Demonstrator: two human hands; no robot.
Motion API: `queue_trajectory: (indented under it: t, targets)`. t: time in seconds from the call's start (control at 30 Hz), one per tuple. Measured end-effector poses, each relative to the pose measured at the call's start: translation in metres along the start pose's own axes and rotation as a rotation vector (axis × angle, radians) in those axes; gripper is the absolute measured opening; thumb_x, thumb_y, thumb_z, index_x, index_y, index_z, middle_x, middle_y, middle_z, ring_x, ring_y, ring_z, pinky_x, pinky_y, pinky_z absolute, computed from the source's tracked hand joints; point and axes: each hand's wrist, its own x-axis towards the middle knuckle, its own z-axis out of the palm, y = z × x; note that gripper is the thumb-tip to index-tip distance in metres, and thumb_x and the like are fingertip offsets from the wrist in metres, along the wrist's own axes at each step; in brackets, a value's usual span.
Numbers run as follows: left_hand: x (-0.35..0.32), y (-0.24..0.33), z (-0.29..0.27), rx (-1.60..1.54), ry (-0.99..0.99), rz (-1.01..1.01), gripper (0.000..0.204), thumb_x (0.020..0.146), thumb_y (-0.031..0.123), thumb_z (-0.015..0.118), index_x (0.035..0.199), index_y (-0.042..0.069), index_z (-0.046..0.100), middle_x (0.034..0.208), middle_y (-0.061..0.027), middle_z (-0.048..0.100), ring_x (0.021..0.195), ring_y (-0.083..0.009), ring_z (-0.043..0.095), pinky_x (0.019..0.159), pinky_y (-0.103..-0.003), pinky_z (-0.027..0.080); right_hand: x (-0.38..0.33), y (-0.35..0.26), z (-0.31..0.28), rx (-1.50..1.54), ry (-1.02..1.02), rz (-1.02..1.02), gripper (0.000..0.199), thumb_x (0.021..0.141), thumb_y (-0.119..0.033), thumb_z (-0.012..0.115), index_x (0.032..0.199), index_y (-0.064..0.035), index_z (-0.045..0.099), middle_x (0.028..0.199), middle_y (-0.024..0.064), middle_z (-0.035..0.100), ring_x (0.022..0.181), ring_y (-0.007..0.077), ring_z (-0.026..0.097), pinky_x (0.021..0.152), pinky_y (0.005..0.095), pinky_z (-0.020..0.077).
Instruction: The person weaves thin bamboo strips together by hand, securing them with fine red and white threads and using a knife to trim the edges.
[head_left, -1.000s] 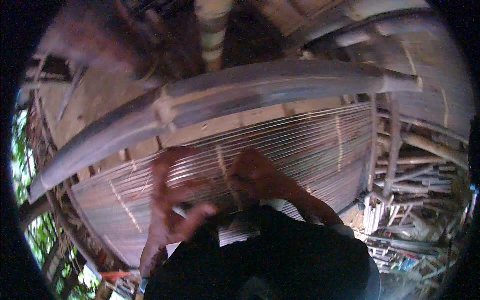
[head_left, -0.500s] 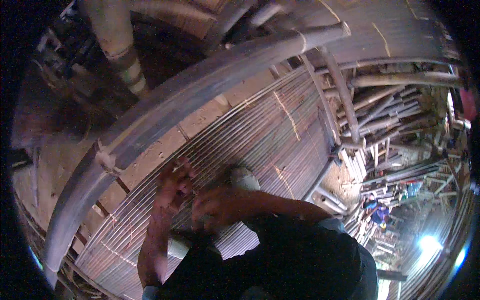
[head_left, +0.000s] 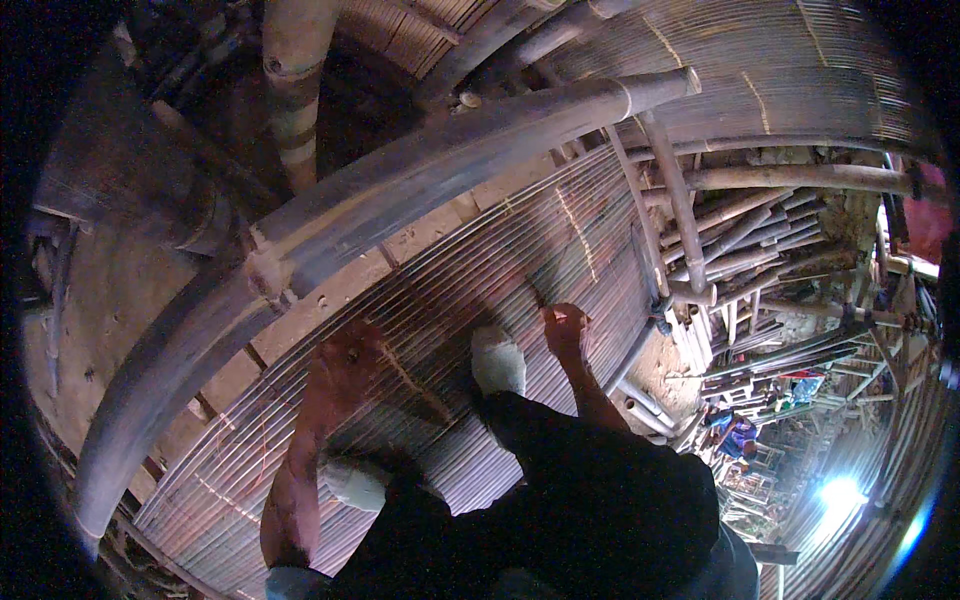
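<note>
A wide mat of thin slats spreads out under me. My left hand is low at the mat's far side, its fingers curled in against the slats; whatever they pinch is hidden. From beside that hand, a pale stitched line crosses the slats toward me. My right hand is raised over the mat farther right, closed like a fist. A faint dark streak shows by its fingers, too blurred to name. Two pale-covered feet, one between my hands and one nearer me, rest on the mat.
A thick bamboo pole curves across just beyond the mat. Upright posts stand behind it. Stacked bamboo lengths lie to the right, with a person farther off near a bright light.
My right hand has swung away from my left, out to the right, and is now closed there. My left hand stays about where it was. The view has shifted slightly.
</note>
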Motion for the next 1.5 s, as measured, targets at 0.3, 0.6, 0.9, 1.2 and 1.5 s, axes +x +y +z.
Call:
queue_trajectory:
  t: [0.3, 0.6, 0.9, 1.2, 1.5]
  targets:
    - [-0.002, 0.155, -0.138, 0.393, 0.547, 0.346, 0.028, 0.088, 0.030, 0.066, 0.099, 0.005, 0.067, 0.093, -0.0179, 0.066, 0.084, -0.0378, 0.065, 0.074, -0.047, 0.052, 0.022, 0.094, -0.021, 0.015, 0.149, -0.373, 0.011, 0.082, -0.011, 0.066, 0.091, -0.0089, 0.060, 0.072, 0.0103, 0.058, 0.066, 0.0308, 0.058, 0.057, 0.0405, 0.0483]
    - [0.012, 0.130, -0.168, 0.784, 0.621, -0.032, 0.031, 0.086, 0.034, 0.069, 0.100, 0.006, 0.067, 0.092, -0.0169, 0.067, 0.085, -0.0373, 0.065, 0.073, -0.046, 0.052, -0.038, -0.032, -0.050, 0.032, -0.159, -0.232, 0.042, 0.075, -0.021, 0.084, 0.110, -0.0045, 0.067, 0.098, 0.0123, 0.070, 0.086, 0.0212, 0.070, 0.071, 0.0329, 0.0567]
    - [0.008, 0.132, -0.169, 0.838, 0.645, 0.007, 0.034, 0.086, 0.038, 0.070, 0.101, 0.007, 0.067, 0.098, -0.0158, 0.069, 0.087, -0.0380, 0.065, 0.075, -0.045, 0.052, -0.038, -0.032, -0.017, 0.057, 0.022, -0.330, 0.018, 0.086, -0.016, 0.071, 0.099, -0.0035, 0.070, 0.091, 0.0141, 0.068, 0.078, 0.0244, 0.068, 0.068, 0.0368, 0.0548]
    - [0.012, 0.127, -0.163, 0.807, 0.620, 0.008, 0.037, 0.087, 0.038, 0.069, 0.107, 0.006, 0.067, 0.106, -0.0166, 0.068, 0.094, -0.0392, 0.065, 0.081, -0.044, 0.052, -0.048, -0.033, -0.010, 0.093, -0.092, -0.249, 0.009, 0.088, -0.013, 0.061, 0.088, -0.0043, 0.062, 0.082, 0.0148, 0.063, 0.069, 0.0303, 0.063, 0.062, 0.0382, 0.0518]
    - [0.008, 0.135, -0.168, 0.815, 0.637, -0.021, 0.034, 0.089, 0.034, 0.069, 0.108, 0.005, 0.067, 0.108, -0.0181, 0.067, 0.098, -0.0391, 0.064, 0.084, -0.044, 0.051, -0.055, -0.003, -0.066, 0.015, -0.033, -0.227, 0.022, 0.088, -0.018, 0.069, 0.105, -0.0046, 0.064, 0.094, 0.0161, 0.064, 0.083, 0.0301, 0.064, 0.070, 0.0394, 0.0526]
